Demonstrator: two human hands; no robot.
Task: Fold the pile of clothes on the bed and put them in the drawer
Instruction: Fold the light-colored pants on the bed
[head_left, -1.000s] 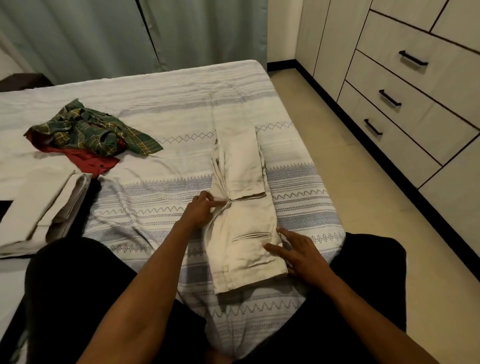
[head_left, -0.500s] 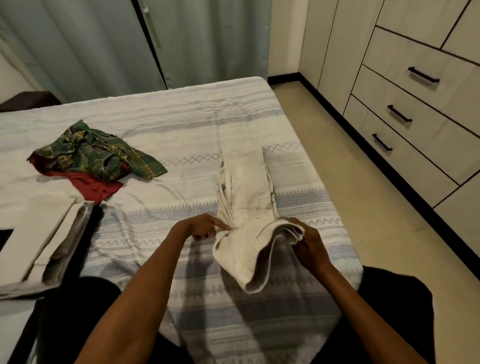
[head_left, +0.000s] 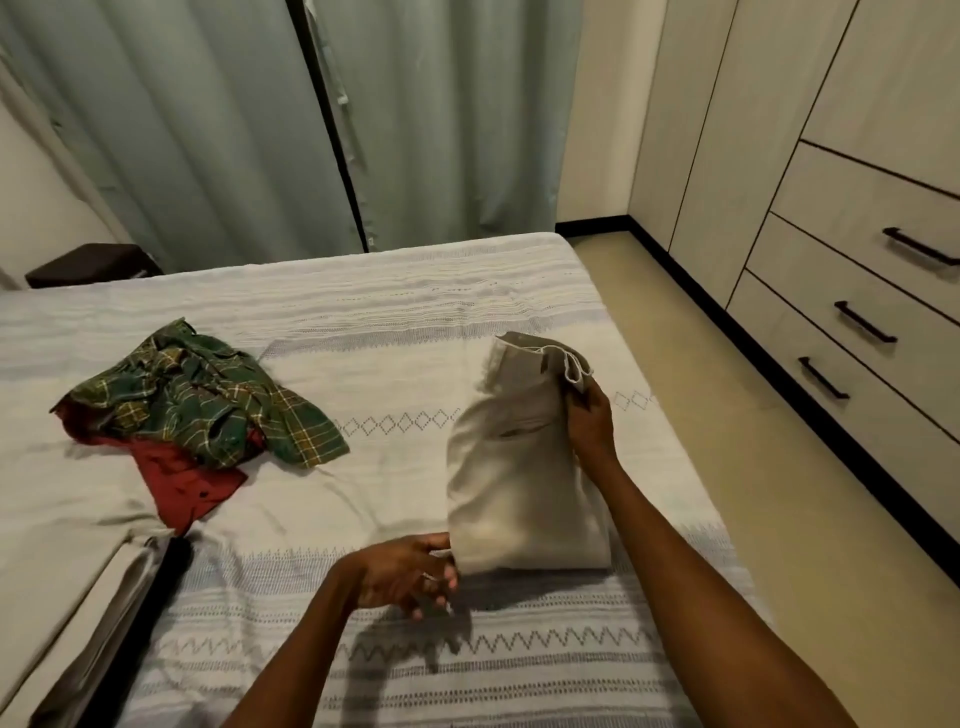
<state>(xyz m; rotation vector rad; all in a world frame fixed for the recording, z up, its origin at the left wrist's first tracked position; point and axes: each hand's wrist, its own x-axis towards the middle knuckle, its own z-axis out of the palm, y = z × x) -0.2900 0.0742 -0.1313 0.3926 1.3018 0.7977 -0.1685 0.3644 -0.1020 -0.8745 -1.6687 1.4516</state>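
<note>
Both hands met the trousers (head_left: 522, 467) on the bed (head_left: 415, 322) — our right hand (head_left: 589, 421) pinched the top edge, left hand (head_left: 402, 574) fingers (head_left: 436, 543) loosely spread at the fold.

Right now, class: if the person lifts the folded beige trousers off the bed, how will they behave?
The beige trousers look soft, so they would probably sag. Their layers gape by the right hand, so the fold may slip open. Supporting them underneath with the left hand would likely help.

We see the bed (head_left: 395, 312) filling the lower frame; on it lie a green plaid shirt (head_left: 208, 400) over a red garment (head_left: 182, 478) at left, beige trousers (head_left: 514, 483) at center right.
</note>
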